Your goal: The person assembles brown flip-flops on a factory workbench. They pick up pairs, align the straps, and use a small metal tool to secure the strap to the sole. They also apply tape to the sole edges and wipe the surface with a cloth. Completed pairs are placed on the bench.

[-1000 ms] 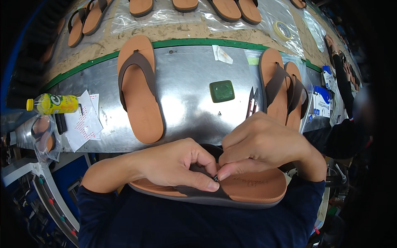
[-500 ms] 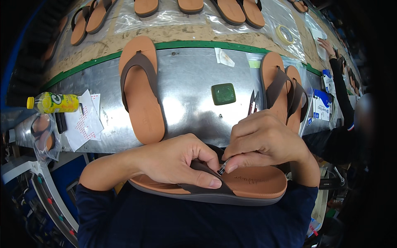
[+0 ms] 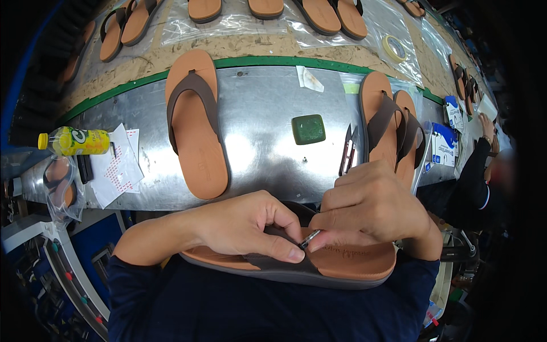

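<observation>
A flip-flop sandal (image 3: 356, 268) with a tan footbed and brown strap lies sideways close against my dark blue shirt. My left hand (image 3: 245, 222) is closed on its strap, thumb pressed on the near side and fingers curled on the far side. My right hand (image 3: 373, 205) pinches a small, thin metal tool (image 3: 309, 239), whose tip meets the strap edge beside my left thumb. Most of this tool is hidden in my fingers, so its kind cannot be told. Beyond my hands, a matching sandal (image 3: 196, 137) lies on the metal tabletop (image 3: 256, 114).
A green block (image 3: 308, 130), a pointed tool with dark red handles (image 3: 347, 153) and a pair of sandals (image 3: 376, 108) lie ahead. At left are a yellow bottle (image 3: 74, 141) and papers (image 3: 118, 168). A tape roll (image 3: 394, 48) lies farther back; a co-worker's arm (image 3: 477, 162) is at right.
My right hand has turned and shifted slightly, and the small tool now lies more slanted at the strap. The co-worker's arm at right has drawn back nearer.
</observation>
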Demonstrator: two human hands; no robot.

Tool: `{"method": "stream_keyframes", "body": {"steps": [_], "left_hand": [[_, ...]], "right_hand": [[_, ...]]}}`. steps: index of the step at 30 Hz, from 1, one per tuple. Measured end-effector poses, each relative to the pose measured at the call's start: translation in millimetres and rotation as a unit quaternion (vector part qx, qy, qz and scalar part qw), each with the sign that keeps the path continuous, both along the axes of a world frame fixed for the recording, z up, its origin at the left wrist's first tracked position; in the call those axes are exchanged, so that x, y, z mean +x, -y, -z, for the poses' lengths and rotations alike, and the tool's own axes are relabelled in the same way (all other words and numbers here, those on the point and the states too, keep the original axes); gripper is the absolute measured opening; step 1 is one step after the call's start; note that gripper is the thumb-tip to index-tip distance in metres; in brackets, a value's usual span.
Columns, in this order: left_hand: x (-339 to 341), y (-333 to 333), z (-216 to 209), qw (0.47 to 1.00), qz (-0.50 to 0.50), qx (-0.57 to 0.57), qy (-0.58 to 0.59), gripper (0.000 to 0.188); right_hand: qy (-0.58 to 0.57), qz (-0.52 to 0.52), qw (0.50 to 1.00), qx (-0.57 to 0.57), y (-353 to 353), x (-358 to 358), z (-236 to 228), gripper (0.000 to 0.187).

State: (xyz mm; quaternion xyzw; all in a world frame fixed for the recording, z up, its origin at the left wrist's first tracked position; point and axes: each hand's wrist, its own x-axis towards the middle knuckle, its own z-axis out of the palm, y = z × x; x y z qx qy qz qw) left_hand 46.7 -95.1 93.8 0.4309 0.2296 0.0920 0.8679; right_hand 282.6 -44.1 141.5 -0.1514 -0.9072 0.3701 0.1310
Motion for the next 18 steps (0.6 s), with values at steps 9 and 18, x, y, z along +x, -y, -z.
{"method": "stream_keyframes", "body": {"steps": [9, 18], "left_hand": [[-9.2, -1.0, -1.2, 0.998, -0.013, 0.039, 0.04, 0.02], [-3.1, -1.4, -1.8, 0.988, -0.102, 0.108, 0.029, 0.024]], "right_hand": [[-0.082, 0.046, 0.995, 0.033, 9.5, -4.3, 13.2, 0.019], [0.191, 0.485, 0.844, 0.127, -30.3, 21.6, 101.2, 0.029]]}}
